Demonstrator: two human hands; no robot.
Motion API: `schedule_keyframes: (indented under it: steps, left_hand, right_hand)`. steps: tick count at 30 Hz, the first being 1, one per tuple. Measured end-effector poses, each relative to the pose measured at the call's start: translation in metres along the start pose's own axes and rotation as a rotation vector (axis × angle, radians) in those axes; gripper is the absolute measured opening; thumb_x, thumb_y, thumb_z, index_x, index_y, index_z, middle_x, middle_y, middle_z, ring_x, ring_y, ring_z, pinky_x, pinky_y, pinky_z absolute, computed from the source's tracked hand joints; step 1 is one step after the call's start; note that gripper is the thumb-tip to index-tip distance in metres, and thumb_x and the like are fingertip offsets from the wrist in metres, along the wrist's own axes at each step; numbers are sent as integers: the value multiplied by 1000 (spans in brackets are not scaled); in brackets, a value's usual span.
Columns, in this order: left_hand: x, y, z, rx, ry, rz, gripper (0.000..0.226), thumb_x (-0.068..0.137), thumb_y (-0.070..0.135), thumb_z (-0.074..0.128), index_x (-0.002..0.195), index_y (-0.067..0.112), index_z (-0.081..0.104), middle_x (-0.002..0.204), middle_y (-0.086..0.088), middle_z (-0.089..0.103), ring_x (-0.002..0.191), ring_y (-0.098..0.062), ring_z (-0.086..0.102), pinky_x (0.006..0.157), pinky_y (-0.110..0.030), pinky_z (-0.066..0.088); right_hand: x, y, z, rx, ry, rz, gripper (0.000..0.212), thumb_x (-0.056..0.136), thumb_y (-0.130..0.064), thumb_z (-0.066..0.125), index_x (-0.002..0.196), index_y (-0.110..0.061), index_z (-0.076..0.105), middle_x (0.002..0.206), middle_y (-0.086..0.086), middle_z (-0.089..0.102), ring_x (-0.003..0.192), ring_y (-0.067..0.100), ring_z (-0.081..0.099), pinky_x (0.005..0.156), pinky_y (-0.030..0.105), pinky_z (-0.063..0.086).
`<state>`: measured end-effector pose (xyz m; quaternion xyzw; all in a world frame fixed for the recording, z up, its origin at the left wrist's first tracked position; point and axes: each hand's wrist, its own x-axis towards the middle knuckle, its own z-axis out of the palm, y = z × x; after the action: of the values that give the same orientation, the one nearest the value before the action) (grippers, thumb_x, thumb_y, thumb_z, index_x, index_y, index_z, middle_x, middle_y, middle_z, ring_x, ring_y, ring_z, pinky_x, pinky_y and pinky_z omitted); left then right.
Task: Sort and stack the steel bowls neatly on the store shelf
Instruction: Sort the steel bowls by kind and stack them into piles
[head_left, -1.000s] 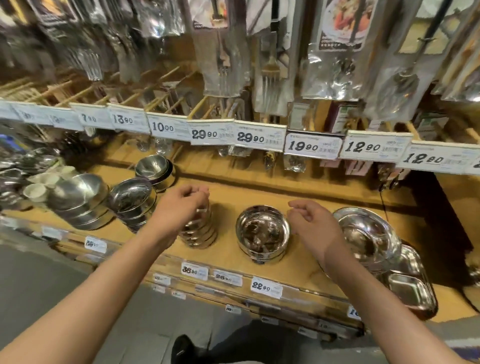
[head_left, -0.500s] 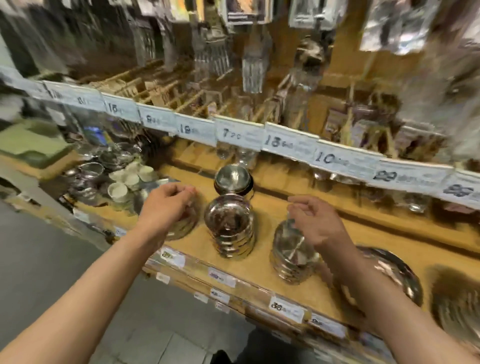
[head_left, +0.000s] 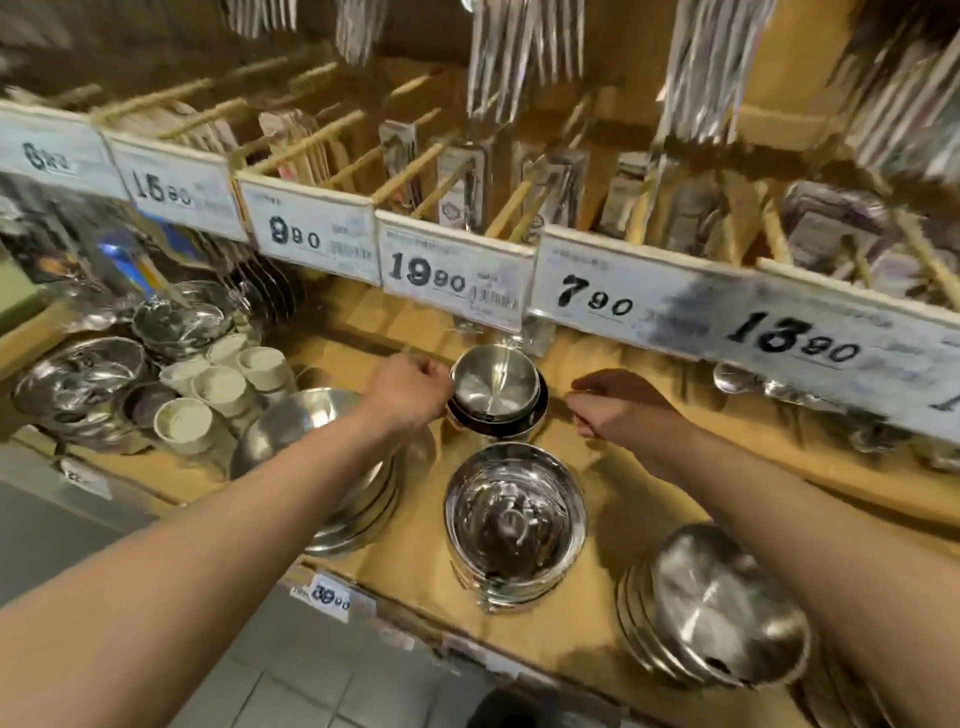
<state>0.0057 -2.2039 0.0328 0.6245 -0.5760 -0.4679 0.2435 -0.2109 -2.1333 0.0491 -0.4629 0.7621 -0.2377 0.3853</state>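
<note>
A small stack of steel bowls (head_left: 493, 387) stands at the back of the wooden shelf (head_left: 628, 525). My left hand (head_left: 410, 389) is at its left rim, fingers curled against the top bowl's edge. My right hand (head_left: 618, 410) hovers just right of that stack, loosely curled and holding nothing. In front stands a wider stack of shiny bowls (head_left: 511, 525). A tilted stack of bowls (head_left: 722, 623) leans at the front right. Partly under my left forearm lies a stack of large bowls (head_left: 306, 421).
White ceramic cups (head_left: 223, 384) and more steel bowls (head_left: 78, 374) crowd the shelf's left end. A rail of price tags (head_left: 452, 275) overhangs the back of the shelf, with packaged cutlery above it. Grey floor tiles (head_left: 291, 691) lie below the shelf edge.
The view has swung left and closer. Both hands have reached past the front stacks to the small back stack, the left now at its rim.
</note>
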Motion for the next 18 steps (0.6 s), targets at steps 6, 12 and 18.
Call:
schedule_keyframes:
  steps: [6, 12, 18]
  left_hand:
    - [26, -13, 5, 15, 20, 8, 17, 92, 17, 63, 85, 4, 70, 87, -19, 73, 92, -38, 71, 90, -56, 59]
    - [33, -17, 0, -66, 6, 7, 23, 89, 12, 64, 67, 16, 70, 73, -4, 67, 85, -31, 70, 91, -56, 59]
    - [33, -14, -3, -33, -8, 19, 16, 88, 11, 58, 80, 7, 72, 84, -15, 70, 95, -40, 70, 91, -55, 59]
  right_hand:
    - [59, 2, 41, 32, -134, 37, 11, 103, -19, 58, 112, -13, 62, 112, 19, 68, 85, 4, 69, 64, 11, 47]
    - [76, -8, 59, -35, -134, 127, 32, 104, -10, 54, 132, 6, 57, 132, 23, 62, 124, 33, 62, 76, 14, 54]
    - [72, -9, 50, 62, 62, 235, 22, 99, -11, 59, 78, -11, 55, 47, -10, 66, 50, 1, 67, 71, 16, 59]
